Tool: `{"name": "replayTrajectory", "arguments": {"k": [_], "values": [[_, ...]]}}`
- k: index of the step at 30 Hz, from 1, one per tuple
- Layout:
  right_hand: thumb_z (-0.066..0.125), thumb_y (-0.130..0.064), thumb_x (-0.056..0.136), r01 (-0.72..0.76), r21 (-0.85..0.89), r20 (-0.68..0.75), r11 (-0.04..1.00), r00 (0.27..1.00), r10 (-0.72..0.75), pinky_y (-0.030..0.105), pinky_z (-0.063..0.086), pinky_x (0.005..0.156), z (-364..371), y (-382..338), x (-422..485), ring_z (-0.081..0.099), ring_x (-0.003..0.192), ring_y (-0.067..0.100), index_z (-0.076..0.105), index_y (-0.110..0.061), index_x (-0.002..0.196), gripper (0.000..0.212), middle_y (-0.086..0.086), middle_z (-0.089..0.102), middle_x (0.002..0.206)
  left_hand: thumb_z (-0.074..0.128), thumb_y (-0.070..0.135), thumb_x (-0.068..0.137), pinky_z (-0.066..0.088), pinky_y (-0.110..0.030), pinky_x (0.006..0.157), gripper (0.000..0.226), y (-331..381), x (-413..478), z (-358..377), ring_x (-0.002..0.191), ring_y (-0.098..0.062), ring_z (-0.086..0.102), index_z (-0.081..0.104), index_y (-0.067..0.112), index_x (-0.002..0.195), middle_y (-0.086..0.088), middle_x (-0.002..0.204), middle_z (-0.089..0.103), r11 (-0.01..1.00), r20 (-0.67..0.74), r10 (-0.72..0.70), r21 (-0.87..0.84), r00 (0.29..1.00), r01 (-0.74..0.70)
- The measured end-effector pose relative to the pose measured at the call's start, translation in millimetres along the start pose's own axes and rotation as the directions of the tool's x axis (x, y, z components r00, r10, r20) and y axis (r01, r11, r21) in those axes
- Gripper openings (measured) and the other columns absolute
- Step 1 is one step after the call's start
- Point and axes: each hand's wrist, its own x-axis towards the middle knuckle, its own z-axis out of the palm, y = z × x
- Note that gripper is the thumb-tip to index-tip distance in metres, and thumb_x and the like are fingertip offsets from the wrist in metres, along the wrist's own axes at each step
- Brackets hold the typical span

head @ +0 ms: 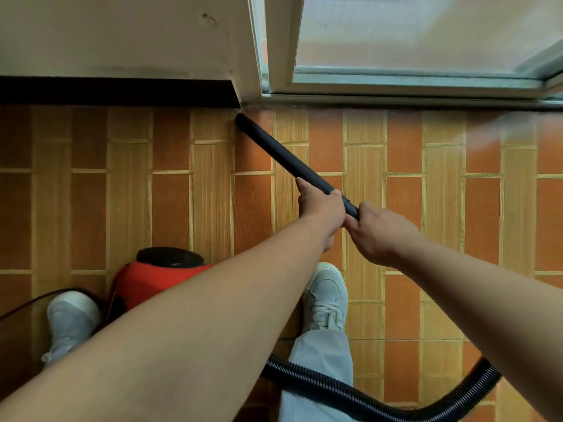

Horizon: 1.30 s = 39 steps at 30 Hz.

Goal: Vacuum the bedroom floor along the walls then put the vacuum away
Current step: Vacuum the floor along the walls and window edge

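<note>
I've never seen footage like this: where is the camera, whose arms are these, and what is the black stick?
One camera sits on a person's head, looking down at their own arms. The left hand and right hand both grip a straight black vacuum tube, its tip at the floor edge where the dark skirting board meets the white window frame. A ribbed black hose lies near one pale shoe. The red canister vacuum stands on the orange-brown tiled floor.
</note>
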Motion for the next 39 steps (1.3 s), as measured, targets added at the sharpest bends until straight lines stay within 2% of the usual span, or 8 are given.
{"name": "replayTrajectory", "arguments": {"k": [5, 9, 17, 21, 25, 33, 37, 39], "values": [[0.023, -0.06, 0.104, 0.016, 0.016, -0.002, 1.0, 1.0, -0.016, 0.039, 0.047, 0.066, 1, -10, 3, 0.054, 0.068, 0.023, 0.041, -0.017, 0.1, 0.047, 0.004, 0.054, 0.08, 0.06, 0.016, 0.1, 0.06, -0.05, 0.094, 0.08, -1, 2, -10, 0.11, -0.031, 0.067, 0.012, 0.04, 0.159, -0.006, 0.132, 0.057, 1.0, -0.028, 0.008, 0.001, 1.0, -0.008], [0.024, -0.058, 0.105, 0.045, -0.004, -0.006, 0.999, 0.999, -0.045, 0.036, 0.038, 0.056, 1, -34, 7, 0.053, 0.066, 0.021, 0.039, -0.017, 0.1, 0.044, 0.005, 0.055, 0.079, 0.059, 0.016, 0.102, 0.059, -0.05, 0.095, 0.077, 4, 9, -33, 0.11, -0.028, 0.067, 0.013, 0.04, 0.159, -0.006, 0.134, 0.057, 1.0, -0.032, 0.015, -0.012, 0.999, -0.015], [0.023, -0.062, 0.104, 0.106, -0.039, -0.023, 0.994, 0.994, -0.107, 0.039, 0.044, 0.063, 4, -100, 25, 0.054, 0.071, 0.023, 0.04, -0.017, 0.102, 0.048, 0.005, 0.054, 0.081, 0.058, 0.015, 0.102, 0.059, -0.05, 0.095, 0.079, 25, 26, -97, 0.113, -0.031, 0.065, 0.01, 0.04, 0.159, -0.005, 0.133, 0.056, 0.999, -0.065, 0.018, -0.046, 0.998, -0.021], [0.024, -0.061, 0.105, 0.155, -0.082, -0.041, 0.985, 0.986, -0.158, 0.038, 0.04, 0.062, 3, -136, 32, 0.048, 0.065, 0.02, 0.038, -0.016, 0.102, 0.047, 0.004, 0.05, 0.077, 0.059, 0.015, 0.102, 0.06, -0.05, 0.094, 0.082, 37, 33, -132, 0.113, -0.031, 0.065, 0.008, 0.039, 0.161, -0.002, 0.126, 0.054, 0.997, -0.103, 0.004, -0.074, 0.995, -0.011], [0.024, -0.061, 0.105, 0.156, -0.103, -0.032, 0.982, 0.987, -0.16, 0.038, 0.037, 0.064, -1, -174, 36, 0.05, 0.075, 0.029, 0.037, -0.017, 0.103, 0.046, 0.005, 0.047, 0.083, 0.06, 0.014, 0.101, 0.063, -0.051, 0.086, 0.077, 49, 41, -164, 0.117, -0.034, 0.063, 0.015, 0.034, 0.161, -0.007, 0.138, 0.053, 0.994, -0.156, 0.016, -0.1, 0.988, -0.032], [0.025, -0.059, 0.106, 0.2, -0.154, -0.016, 0.968, 0.979, -0.205, 0.033, 0.038, 0.051, -8, -223, 35, 0.056, 0.066, 0.019, 0.04, -0.018, 0.106, 0.044, 0.003, 0.053, 0.078, 0.063, 0.008, 0.099, 0.065, -0.048, 0.08, 0.08, 59, 41, -215, 0.11, -0.03, 0.067, 0.017, 0.03, 0.161, -0.01, 0.137, 0.056, 0.975, -0.203, -0.011, -0.22, 0.979, -0.035], [0.027, -0.059, 0.106, 0.241, -0.143, 0.003, 0.96, 0.97, -0.243, 0.032, 0.035, 0.049, -24, -222, 14, 0.056, 0.065, 0.018, 0.04, -0.018, 0.109, 0.043, 0.002, 0.055, 0.078, 0.062, 0.005, 0.099, 0.066, -0.041, 0.072, 0.065, 65, 18, -220, 0.097, -0.024, 0.066, 0.028, 0.024, 0.152, -0.011, 0.131, 0.057, 0.958, -0.187, 0.002, -0.281, 0.982, -0.056], [0.029, -0.06, 0.105, 0.241, -0.147, -0.005, 0.959, 0.97, -0.244, 0.032, 0.036, 0.049, -36, -215, -2, 0.056, 0.064, 0.018, 0.04, -0.018, 0.109, 0.044, 0.002, 0.054, 0.078, 0.062, 0.006, 0.1, 0.065, -0.044, 0.08, 0.066, 69, -1, -213, 0.097, -0.023, 0.064, 0.027, 0.027, 0.151, -0.01, 0.131, 0.056, 0.958, -0.19, 0.004, -0.28, 0.982, -0.059]]}}
